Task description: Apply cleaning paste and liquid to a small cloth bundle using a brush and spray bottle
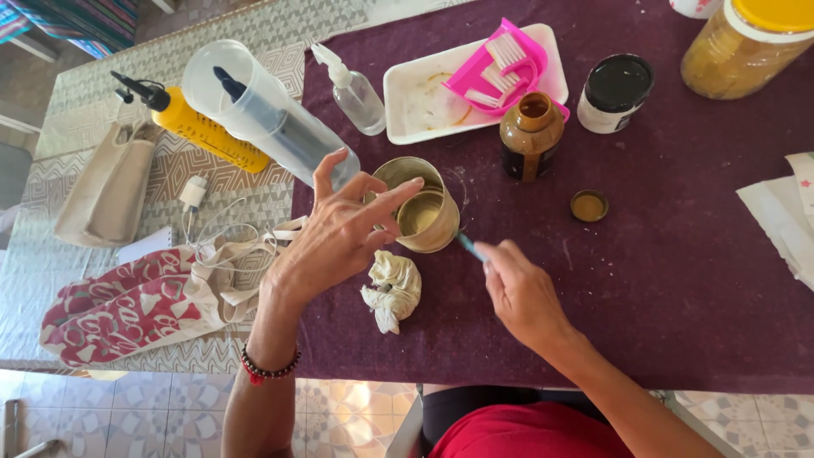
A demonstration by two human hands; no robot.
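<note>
Left hand (pixel 339 233): fingers spread, steadying a round brass-coloured metal tin (pixel 424 208) tilted on the purple cloth of the table (pixel 678 280). Right hand (pixel 521 293): pinched around a slim teal-handled tool (pixel 471 246) whose tip meets the tin's rim. Crumpled stained rag (pixel 392 290) just below the tin. Brown glossy bottle (pixel 531 136), uncapped, behind; its round cap (pixel 588 205) lies apart.
</note>
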